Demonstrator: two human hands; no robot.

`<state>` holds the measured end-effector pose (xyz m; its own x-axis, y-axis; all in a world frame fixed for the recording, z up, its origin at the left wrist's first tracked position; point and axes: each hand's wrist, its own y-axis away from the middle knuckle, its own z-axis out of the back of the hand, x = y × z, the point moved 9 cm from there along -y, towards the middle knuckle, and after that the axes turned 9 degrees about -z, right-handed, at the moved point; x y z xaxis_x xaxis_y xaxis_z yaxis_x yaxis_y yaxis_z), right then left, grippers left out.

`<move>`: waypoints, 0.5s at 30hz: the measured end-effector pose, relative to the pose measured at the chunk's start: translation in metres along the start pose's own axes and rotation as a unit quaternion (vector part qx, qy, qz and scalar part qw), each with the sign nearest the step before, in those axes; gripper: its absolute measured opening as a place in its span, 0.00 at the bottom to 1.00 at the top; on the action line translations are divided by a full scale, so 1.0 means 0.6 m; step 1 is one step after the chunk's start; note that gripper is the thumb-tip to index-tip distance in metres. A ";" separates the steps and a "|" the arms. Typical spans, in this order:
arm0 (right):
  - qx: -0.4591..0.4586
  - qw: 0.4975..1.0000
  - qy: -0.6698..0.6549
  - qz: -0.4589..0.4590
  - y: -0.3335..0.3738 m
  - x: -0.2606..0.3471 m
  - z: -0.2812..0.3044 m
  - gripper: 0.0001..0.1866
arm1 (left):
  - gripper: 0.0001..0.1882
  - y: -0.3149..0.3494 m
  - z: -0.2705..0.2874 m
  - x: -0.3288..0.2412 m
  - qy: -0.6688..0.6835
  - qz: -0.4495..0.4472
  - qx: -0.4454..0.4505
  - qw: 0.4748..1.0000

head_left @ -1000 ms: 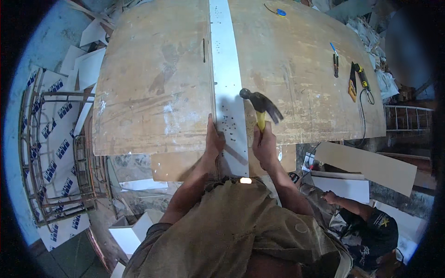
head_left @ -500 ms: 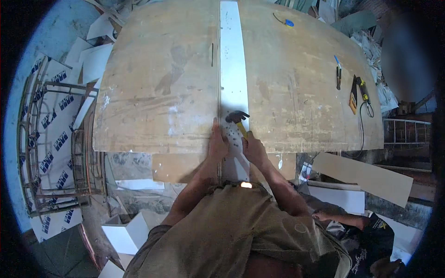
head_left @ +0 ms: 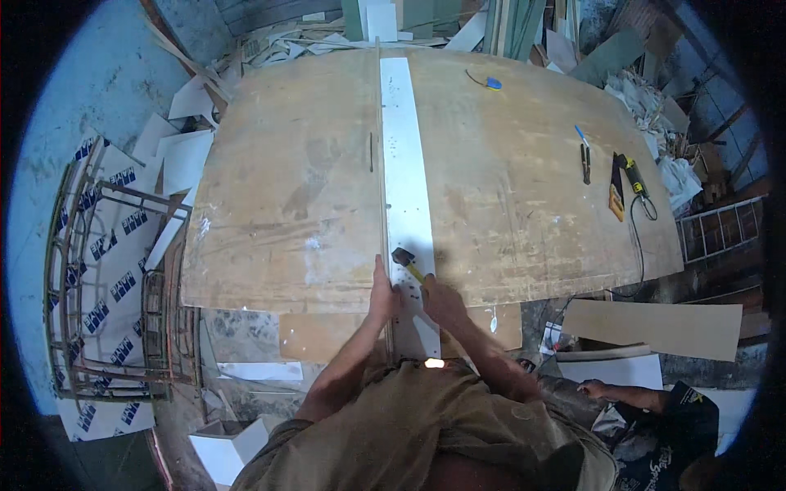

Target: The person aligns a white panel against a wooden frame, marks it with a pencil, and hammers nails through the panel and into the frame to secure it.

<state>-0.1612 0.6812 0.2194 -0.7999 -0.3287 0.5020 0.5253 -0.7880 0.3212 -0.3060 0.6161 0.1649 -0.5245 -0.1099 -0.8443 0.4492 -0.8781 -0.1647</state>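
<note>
A long white board (head_left: 403, 180) with dark spots lies lengthwise down the middle of the table. Along its left edge runs a thin strip (head_left: 382, 213). My left hand (head_left: 382, 296) is closed round that strip near the table's front edge, thumb on the right side and fingers on the left. In my right hand (head_left: 444, 304) is a hammer (head_left: 418, 272), gripped by its yellow handle. Its dark head is over the white board, just ahead and to the right of my left hand; whether it touches the board I cannot tell.
The wooden table (head_left: 270, 204) carries a handsaw (head_left: 616, 188), a yellow-and-black corded power tool (head_left: 633, 176), pliers (head_left: 585, 164) and a small blue item (head_left: 493, 83). A metal frame (head_left: 155, 327) stands at left. Someone's arm (head_left: 630, 394) shows at lower right, near loose panels.
The view has tilted, so the table sits lower in it. The hammer head has turned, its claw no longer plainly showing. My left hand keeps its hold on the strip.
</note>
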 end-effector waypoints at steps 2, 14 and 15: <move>-0.012 0.999 -0.044 0.011 0.003 -0.001 0.004 0.13 | 0.50 0.000 0.012 -0.011 -0.010 -0.043 0.009 0.999; 0.169 0.859 -0.456 -0.161 0.044 -0.214 0.028 0.13 | 0.48 -0.041 0.030 -0.039 -0.081 -0.026 -0.020 0.996; 0.189 0.810 -0.528 -0.172 0.062 -0.209 0.036 0.15 | 0.47 -0.060 0.033 -0.044 -0.107 -0.031 -0.011 0.994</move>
<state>-0.0350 0.7045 0.1855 -0.3290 0.6617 0.6737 0.5352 -0.4571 0.7103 -0.3227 0.6412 0.2033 -0.6918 -0.1543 -0.7055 0.4258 -0.8761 -0.2260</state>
